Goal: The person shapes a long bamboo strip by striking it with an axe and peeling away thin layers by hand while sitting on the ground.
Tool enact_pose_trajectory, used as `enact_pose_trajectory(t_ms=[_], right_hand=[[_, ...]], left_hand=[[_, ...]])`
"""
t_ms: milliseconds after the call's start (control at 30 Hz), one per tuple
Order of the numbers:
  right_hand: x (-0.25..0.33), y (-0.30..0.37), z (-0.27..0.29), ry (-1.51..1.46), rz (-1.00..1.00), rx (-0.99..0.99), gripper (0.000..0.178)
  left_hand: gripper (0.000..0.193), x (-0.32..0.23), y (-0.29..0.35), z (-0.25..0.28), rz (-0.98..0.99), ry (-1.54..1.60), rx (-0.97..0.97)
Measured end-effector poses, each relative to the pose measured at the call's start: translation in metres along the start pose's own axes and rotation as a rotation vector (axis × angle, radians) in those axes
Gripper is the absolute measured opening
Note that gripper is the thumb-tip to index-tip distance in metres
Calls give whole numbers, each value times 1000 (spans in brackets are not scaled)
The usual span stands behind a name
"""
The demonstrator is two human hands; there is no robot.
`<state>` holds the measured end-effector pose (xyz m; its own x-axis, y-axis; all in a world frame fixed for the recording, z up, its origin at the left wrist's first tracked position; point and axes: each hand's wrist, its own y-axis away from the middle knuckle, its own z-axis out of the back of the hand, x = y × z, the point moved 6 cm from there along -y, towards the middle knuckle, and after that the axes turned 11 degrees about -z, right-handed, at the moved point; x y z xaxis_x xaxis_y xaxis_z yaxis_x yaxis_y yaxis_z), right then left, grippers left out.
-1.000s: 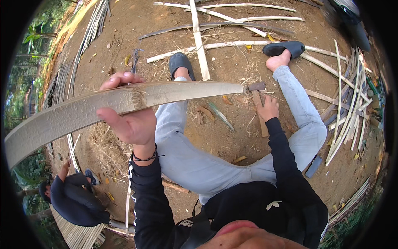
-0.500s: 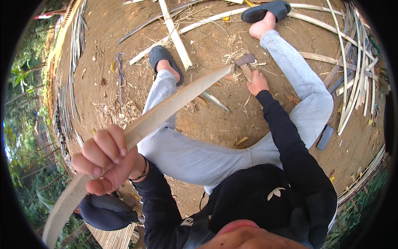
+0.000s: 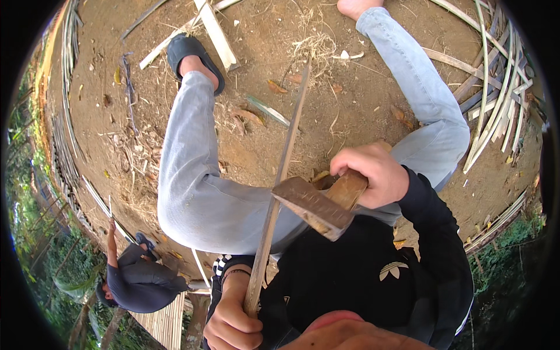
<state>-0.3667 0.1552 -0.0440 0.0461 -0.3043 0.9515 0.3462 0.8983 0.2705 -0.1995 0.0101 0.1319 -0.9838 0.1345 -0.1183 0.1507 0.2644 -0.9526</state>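
Note:
My left hand (image 3: 234,322), low in the picture by my torso, is closed round the near end of a long wooden strip (image 3: 284,156). The strip slants away from me past my left thigh, its far tip over wood shavings (image 3: 315,51) on the ground. In my right hand (image 3: 373,174) is a hatchet (image 3: 315,209), gripped by its short wooden handle in front of my belly. Its rusty head points left, with the edge touching or right beside the strip; I cannot tell which.
Cut wooden strips (image 3: 503,87) lie in a heap at the right. A wooden slat (image 3: 217,35) lies beyond my left sandal (image 3: 195,61). Another person (image 3: 143,274) in dark clothes is at the lower left, near a slatted bamboo surface (image 3: 164,318). Dry leaves dot the dirt.
The hatchet has come up from the ground between my feet to my belly. My left hand has moved down and right, drawing the strip's near end toward my torso.

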Motion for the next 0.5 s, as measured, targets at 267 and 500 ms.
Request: enact_pose_trajectory(t_ms=[267, 500], right_hand=[[2, -2, -12, -120, -3, -271, 32], [3, -1, -26, 33, 41, -108, 21]], left_hand=[[30, 8, -2, 6, 73, 111, 45], [29, 3, 0, 7, 11, 61, 49]])
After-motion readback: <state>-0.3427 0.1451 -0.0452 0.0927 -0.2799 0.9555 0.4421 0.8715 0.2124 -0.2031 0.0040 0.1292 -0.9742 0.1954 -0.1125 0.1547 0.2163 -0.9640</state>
